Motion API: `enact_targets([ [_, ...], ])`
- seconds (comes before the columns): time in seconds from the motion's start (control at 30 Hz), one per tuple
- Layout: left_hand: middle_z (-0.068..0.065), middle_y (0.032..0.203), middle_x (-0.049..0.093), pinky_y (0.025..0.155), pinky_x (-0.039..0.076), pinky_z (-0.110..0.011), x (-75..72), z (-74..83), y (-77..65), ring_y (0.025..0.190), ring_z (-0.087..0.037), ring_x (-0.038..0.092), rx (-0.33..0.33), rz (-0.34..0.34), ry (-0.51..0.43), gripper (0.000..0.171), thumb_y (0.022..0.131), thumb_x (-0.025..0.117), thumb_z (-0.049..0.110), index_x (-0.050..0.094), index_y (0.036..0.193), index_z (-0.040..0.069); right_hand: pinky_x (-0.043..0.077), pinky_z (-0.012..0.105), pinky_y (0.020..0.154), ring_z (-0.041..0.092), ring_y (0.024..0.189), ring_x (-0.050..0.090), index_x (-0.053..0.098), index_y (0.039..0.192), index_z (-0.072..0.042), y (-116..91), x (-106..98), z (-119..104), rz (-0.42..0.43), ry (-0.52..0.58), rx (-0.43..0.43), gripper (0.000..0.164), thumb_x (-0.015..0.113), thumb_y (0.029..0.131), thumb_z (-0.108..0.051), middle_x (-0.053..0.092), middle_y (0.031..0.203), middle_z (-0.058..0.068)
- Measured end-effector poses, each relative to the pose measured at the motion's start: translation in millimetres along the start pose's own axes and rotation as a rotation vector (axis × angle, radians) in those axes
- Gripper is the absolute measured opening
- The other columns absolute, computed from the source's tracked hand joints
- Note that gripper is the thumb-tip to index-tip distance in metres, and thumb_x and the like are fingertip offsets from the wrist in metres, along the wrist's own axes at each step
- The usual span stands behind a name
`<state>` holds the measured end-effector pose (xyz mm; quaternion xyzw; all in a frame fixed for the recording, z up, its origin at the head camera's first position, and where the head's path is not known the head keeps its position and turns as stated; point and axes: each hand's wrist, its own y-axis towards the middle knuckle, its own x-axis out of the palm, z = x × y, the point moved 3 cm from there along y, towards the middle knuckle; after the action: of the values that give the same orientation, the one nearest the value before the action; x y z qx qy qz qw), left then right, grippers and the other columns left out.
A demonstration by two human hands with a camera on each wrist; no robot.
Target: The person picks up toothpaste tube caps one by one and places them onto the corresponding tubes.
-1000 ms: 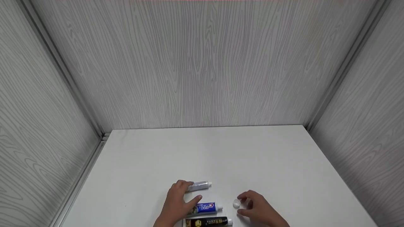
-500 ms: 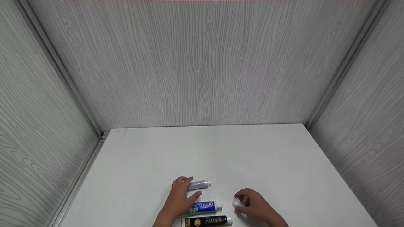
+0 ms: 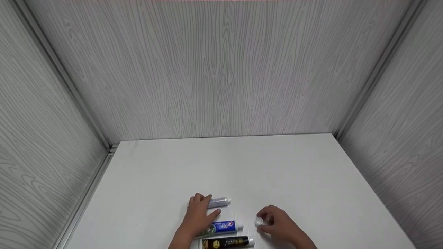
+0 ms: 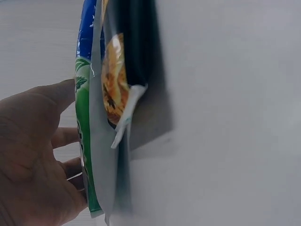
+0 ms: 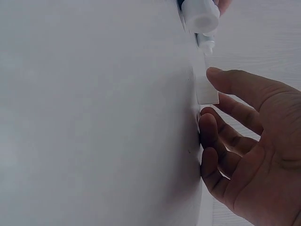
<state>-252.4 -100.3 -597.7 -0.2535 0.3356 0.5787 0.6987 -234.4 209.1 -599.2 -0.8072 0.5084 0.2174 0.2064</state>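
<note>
Near the front of the white table, my left hand (image 3: 199,214) lies with its fingers at the left end of a small silver toothpaste tube (image 3: 219,202). Its thumb points out above a blue and green toothpaste tube (image 3: 225,226), whose nozzle end is uncapped. In the left wrist view the spread fingers show behind the green end of that tube (image 4: 84,122). My right hand (image 3: 280,223) pinches a round white cap (image 3: 258,221) between thumb and index finger, close over the table. The right wrist view shows this cap (image 5: 207,92) with the other fingers loosely bent below.
A black toothpaste tube (image 3: 226,242) with a white cap lies nearest the front edge, parallel to the blue one. Grey wood-grain panels (image 3: 221,69) enclose the white table (image 3: 221,166) at the back and both sides.
The right thumb and index finger have closed in on the white cap. My left hand has shifted slightly along the silver tube. The tubes stay nearly in place.
</note>
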Motion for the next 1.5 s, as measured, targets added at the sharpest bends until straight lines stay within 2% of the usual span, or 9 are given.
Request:
enact_targets([
  [0.27,-0.008,0.111,0.053,0.088,0.043,-0.042,2.3,-2.2,1.1,0.102,-0.019,0.041,0.005,0.046,0.046,0.044,0.097,0.075,0.016,0.068,0.139,0.005,0.046,0.026,0.075,0.014,0.086,0.055,0.074,0.113,-0.014,-1,0,-1,0.006,-0.017,-0.016,0.028,0.084,0.09,-0.026,0.064,0.102,0.003],
  [0.47,-0.002,0.102,0.052,0.081,0.04,-0.038,-0.1,-1.9,0.3,0.094,-0.017,0.041,0.024,0.083,0.101,0.029,0.095,0.078,0.016,0.074,0.124,0.012,0.047,0.025,0.072,0.013,0.083,0.057,0.074,0.113,-0.014,0,0,0,0.008,-0.011,0.002,0.029,0.085,0.09,-0.027,0.065,0.103,0.002],
  [0.83,0.002,0.096,0.055,0.076,0.038,-0.036,-2.8,-5.2,-2.5,0.087,-0.016,0.04,0.041,0.093,0.123,0.025,0.095,0.078,0.019,0.076,0.119,0.014,0.047,0.025,0.07,0.011,0.078,0.058,0.074,0.109,-0.015,-1,-2,0,0.002,0.007,0.018,0.023,0.083,0.093,-0.029,0.07,0.103,0.001],
  [1.03,0.001,0.096,0.056,0.072,0.037,-0.033,-5.1,-5.0,-4.5,0.084,-0.015,0.041,0.062,0.1,0.137,0.024,0.094,0.079,0.019,0.077,0.118,0.014,0.051,0.026,0.075,0.012,0.084,0.063,0.073,0.111,-0.013,-6,-6,-2,0.006,0.016,-0.015,0.023,0.081,0.095,-0.028,0.074,0.108,0.002],
  [1.3,0.001,0.099,0.06,0.068,0.041,-0.033,-10.6,0.0,-8.5,0.085,-0.014,0.047,0.042,0.118,0.186,0.029,0.094,0.079,0.022,0.076,0.122,0.017,0.051,0.025,0.075,0.011,0.082,0.063,0.072,0.116,-0.015,-12,-9,-5,0.009,0.03,-0.018,0.024,0.078,0.097,-0.029,0.074,0.112,0.003],
  [1.5,0.002,0.1,0.058,0.068,0.04,-0.031,-15.3,8.2,-12.2,0.085,-0.013,0.044,0.01,0.133,0.197,0.033,0.096,0.078,0.024,0.073,0.129,0.02,0.054,0.025,0.074,0.015,0.077,0.068,0.07,0.123,-0.008,-18,-11,-7,0.013,0.083,-0.039,0.03,0.073,0.102,-0.03,0.072,0.114,0.009],
])
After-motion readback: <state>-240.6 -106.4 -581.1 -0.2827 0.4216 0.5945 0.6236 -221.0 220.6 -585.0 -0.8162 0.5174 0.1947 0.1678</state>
